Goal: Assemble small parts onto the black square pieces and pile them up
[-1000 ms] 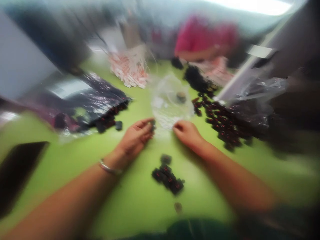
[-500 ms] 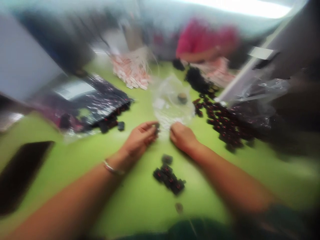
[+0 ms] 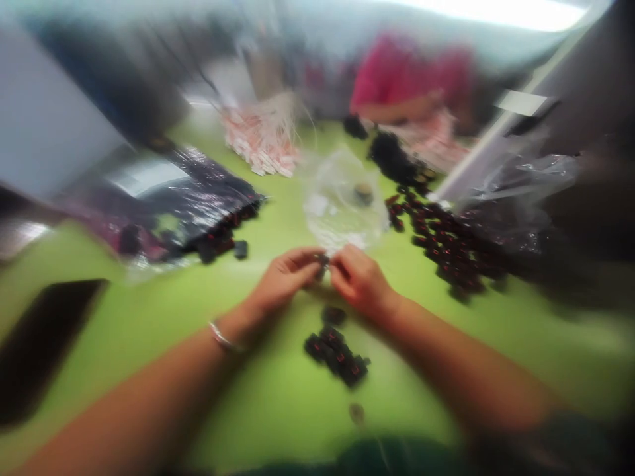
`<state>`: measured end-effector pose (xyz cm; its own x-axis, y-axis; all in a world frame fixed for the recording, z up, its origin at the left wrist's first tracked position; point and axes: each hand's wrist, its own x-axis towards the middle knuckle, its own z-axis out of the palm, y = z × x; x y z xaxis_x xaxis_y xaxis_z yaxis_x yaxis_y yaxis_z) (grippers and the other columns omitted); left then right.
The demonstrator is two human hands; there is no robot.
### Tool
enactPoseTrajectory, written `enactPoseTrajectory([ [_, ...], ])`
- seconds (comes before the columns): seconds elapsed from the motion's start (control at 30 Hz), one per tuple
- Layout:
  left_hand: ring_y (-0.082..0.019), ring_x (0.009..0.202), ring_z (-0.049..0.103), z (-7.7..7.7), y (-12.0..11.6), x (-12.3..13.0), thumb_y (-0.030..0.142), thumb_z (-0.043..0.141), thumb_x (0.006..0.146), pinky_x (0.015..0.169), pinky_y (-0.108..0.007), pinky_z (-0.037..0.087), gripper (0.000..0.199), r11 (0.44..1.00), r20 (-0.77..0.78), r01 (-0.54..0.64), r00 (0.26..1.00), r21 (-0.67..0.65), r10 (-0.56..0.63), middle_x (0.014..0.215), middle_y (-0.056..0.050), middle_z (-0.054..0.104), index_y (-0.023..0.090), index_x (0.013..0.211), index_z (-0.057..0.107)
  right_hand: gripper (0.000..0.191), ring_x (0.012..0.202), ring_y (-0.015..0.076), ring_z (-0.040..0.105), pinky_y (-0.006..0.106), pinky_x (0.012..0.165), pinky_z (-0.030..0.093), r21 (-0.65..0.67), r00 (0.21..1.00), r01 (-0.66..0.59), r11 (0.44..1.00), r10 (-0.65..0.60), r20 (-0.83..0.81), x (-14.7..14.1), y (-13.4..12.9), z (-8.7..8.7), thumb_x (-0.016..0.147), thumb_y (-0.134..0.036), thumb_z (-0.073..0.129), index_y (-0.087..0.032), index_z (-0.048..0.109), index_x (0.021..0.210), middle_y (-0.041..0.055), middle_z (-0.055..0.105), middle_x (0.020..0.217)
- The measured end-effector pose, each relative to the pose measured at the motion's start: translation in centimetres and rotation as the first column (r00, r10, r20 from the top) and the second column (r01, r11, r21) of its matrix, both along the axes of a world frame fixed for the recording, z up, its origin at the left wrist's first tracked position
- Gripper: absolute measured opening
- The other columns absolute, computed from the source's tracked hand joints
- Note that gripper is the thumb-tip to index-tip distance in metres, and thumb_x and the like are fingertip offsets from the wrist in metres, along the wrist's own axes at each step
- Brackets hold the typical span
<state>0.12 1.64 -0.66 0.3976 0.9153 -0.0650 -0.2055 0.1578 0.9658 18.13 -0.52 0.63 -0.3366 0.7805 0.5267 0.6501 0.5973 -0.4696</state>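
On the glossy light-green table (image 3: pixel 208 370), a clear plastic bag (image 3: pixel 342 195) lies beyond both hands; no writing is legible. The left hand (image 3: pixel 285 277) pinches a small dark piece (image 3: pixel 322 262); the right hand's (image 3: pixel 362 281) curled fingers meet it, their grip unclear.

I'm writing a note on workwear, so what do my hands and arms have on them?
Your left wrist wears a thin, silvery, rounded band. Your hands, left and right, look bare, with no gloves. No sleeve shows on your left forearm; a dark greenish sleeve shows, blurred, on your right arm.
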Motion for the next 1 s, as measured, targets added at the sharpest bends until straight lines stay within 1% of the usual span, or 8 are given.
enactPoseTrajectory([
  [0.17, -0.016, 0.077, 0.062, 0.2, -0.1, 0.0, 0.029, 0.075, 0.072, 0.068, -0.026, 0.048, 0.036, 0.999, -0.071, -0.032, 0.997, 0.043, 0.035, 0.098, -0.008, 0.072, 0.018, 0.106, 0.071, 0.011, 0.068, 0.0155, 0.046, 0.028, 0.064, 0.039, -0.062, 1.0, 0.016, 0.998, -0.015, 0.019, -0.1, -0.1, -0.1, 0.082, -0.014, 0.046, -0.02, 0.048, 0.075, 0.0028, 0.051, 0.074],
  [0.27, -0.019, 0.085, 0.063, 0.4, -0.2, -0.1, 0.029, 0.075, 0.071, 0.073, -0.027, 0.048, 0.035, 0.996, -0.121, -0.039, 0.991, 0.081, 0.049, 0.1, -0.009, 0.072, 0.017, 0.104, 0.072, 0.011, 0.066, 0.014, 0.047, 0.027, 0.062, 0.039, -0.133, 0.996, 0.032, 0.991, -0.042, -0.075, -0.3, -0.2, 0.0, 0.081, -0.015, 0.048, -0.02, 0.048, 0.072, 0.0013, 0.052, 0.071],
  [0.37, -0.018, 0.083, 0.064, 0.4, -0.2, -0.2, 0.029, 0.075, 0.072, 0.073, -0.027, 0.049, 0.034, 0.998, -0.114, -0.023, 0.993, 0.056, 0.029, 0.098, -0.008, 0.073, 0.018, 0.103, 0.072, 0.011, 0.062, 0.0119, 0.046, 0.025, 0.06, 0.039, -0.279, 0.97, 0.04, 0.959, -0.105, -0.221, -0.7, -0.2, 0.3, 0.079, -0.018, 0.052, -0.02, 0.047, 0.069, -0.0012, 0.052, 0.067],
  [0.5, -0.013, 0.072, 0.062, 0.2, -0.1, -0.4, 0.028, 0.075, 0.072, 0.067, -0.025, 0.048, 0.034, 1.0, -0.038, 0.012, 0.999, -0.027, -0.013, 0.09, -0.007, 0.072, 0.018, 0.104, 0.071, 0.015, 0.056, 0.0089, 0.045, 0.022, 0.052, 0.039, -0.533, 0.897, -0.028, 0.846, -0.215, -0.387, -1.1, -0.1, 1.1, 0.075, -0.024, 0.058, -0.02, 0.046, 0.067, -0.0044, 0.05, 0.062],
  [0.63, -0.011, 0.063, 0.06, 0.4, -0.1, -0.4, 0.028, 0.076, 0.072, 0.059, -0.022, 0.045, 0.033, 0.99, 0.043, 0.07, 0.997, -0.124, -0.065, 0.079, -0.005, 0.07, 0.017, 0.102, 0.07, 0.023, 0.039, 0.0058, 0.036, 0.019, 0.035, 0.029, -0.743, 0.815, -0.219, 0.632, -0.3, -0.495, -1.0, -0.1, 1.3, 0.076, -0.037, 0.061, -0.021, 0.046, 0.07, -0.0091, 0.043, 0.051],
  [0.7, -0.011, 0.061, 0.061, 0.8, -0.1, -0.2, 0.028, 0.077, 0.071, 0.057, -0.022, 0.044, 0.033, 0.98, 0.092, 0.099, 0.992, -0.172, -0.084, 0.077, -0.005, 0.07, 0.018, 0.101, 0.068, 0.026, 0.034, 0.005, 0.032, 0.018, 0.031, 0.025, -0.759, 0.771, -0.322, 0.565, -0.309, -0.557, -0.9, -0.2, 1.4, 0.076, -0.043, 0.063, -0.021, 0.049, 0.073, -0.0107, 0.04, 0.046],
  [0.83, -0.011, 0.062, 0.061, 1.1, -0.2, 0.1, 0.027, 0.077, 0.071, 0.057, -0.021, 0.044, 0.033, 0.984, 0.141, 0.071, 0.989, -0.166, -0.048, 0.079, -0.004, 0.069, 0.018, 0.1, 0.064, 0.025, 0.033, 0.0043, 0.033, 0.018, 0.03, 0.026, -0.72, 0.714, -0.362, 0.592, -0.32, -0.622, -0.7, -0.3, 1.7, 0.076, -0.042, 0.065, -0.019, 0.055, 0.075, -0.0098, 0.043, 0.046],
  [1.0, -0.01, 0.063, 0.061, 0.5, 0.1, 0.0, 0.023, 0.075, 0.074, 0.058, -0.02, 0.045, 0.032, 0.997, 0.122, 0.048, 0.992, -0.064, -0.04, 0.079, -0.003, 0.069, 0.017, 0.102, 0.06, 0.015, 0.032, 0.0043, 0.038, 0.017, 0.031, 0.028, -0.727, 0.746, -0.269, 0.632, -0.34, -0.572, -0.9, -0.6, 2.2, 0.077, -0.03, 0.062, -0.017, 0.056, 0.073, -0.009, 0.047, 0.045],
])
